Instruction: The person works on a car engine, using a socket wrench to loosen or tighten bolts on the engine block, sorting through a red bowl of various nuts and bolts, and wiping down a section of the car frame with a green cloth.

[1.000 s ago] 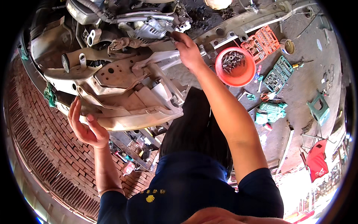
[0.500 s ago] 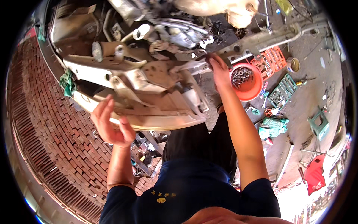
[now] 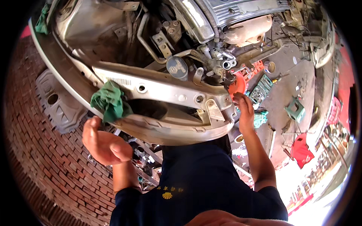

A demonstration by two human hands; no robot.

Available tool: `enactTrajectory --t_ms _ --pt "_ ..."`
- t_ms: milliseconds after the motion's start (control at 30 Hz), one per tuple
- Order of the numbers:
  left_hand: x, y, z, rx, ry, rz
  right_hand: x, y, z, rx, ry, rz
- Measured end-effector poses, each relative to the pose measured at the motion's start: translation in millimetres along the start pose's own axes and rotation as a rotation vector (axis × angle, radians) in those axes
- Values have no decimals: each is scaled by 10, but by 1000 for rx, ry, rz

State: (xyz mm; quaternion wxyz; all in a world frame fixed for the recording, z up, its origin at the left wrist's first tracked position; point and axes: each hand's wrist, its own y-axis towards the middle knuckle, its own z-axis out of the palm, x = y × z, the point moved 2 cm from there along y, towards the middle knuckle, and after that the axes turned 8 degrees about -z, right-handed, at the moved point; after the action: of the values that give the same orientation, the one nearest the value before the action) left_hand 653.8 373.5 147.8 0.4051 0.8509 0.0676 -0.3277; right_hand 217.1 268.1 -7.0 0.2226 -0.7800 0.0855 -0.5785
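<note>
A silver car fender (image 3: 177, 136) curves in front of my body, along the outside of a metal rail with round holes (image 3: 162, 87). My left hand (image 3: 107, 146) is apart from the fender, just below a crumpled green cloth (image 3: 109, 101) draped over its edge. The fingers are loosely bent, the thumb stands away and the palm holds nothing. My right hand (image 3: 246, 115) is beside the front end of the rail, near a small metal bracket (image 3: 214, 111). Its fingers stretch upward; whether they touch the metal I cannot tell, and nothing shows in them.
Engine parts (image 3: 249, 11) and a round cap (image 3: 177, 67) fill the bay beyond the rail. A red basin (image 3: 236, 83), a green socket set (image 3: 260, 90) and a green stool (image 3: 295, 110) stand on the right floor. A grey plastic cover (image 3: 62, 103) lies on the left bricks.
The view has shifted, bringing more engine bay and the green cloth toward the middle. My right hand has drawn back toward me from beside the basin. The left hand is lower and farther left.
</note>
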Motion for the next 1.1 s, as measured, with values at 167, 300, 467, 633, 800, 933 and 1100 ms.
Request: enactTrajectory --t_ms 167,300,467,633,800,933,1100 --pt "340 220 21 234 234 13 67 -278 360 -191 -269 -155" --pt "376 222 -69 363 231 -87 -26 -309 414 -251 -168 -128" --pt "353 296 -72 473 263 -66 642 56 415 -178 -209 -363" --pt "364 336 -77 538 261 -72 1446 743 601 150 -395 -281" --pt "364 361 -95 587 191 -80 1723 917 699 159 -459 -298" --pt "359 372 -137 628 226 -80 1657 912 763 127 -524 -350" --pt "359 376 -148 607 221 -113 1648 909 799 136 -438 -162"
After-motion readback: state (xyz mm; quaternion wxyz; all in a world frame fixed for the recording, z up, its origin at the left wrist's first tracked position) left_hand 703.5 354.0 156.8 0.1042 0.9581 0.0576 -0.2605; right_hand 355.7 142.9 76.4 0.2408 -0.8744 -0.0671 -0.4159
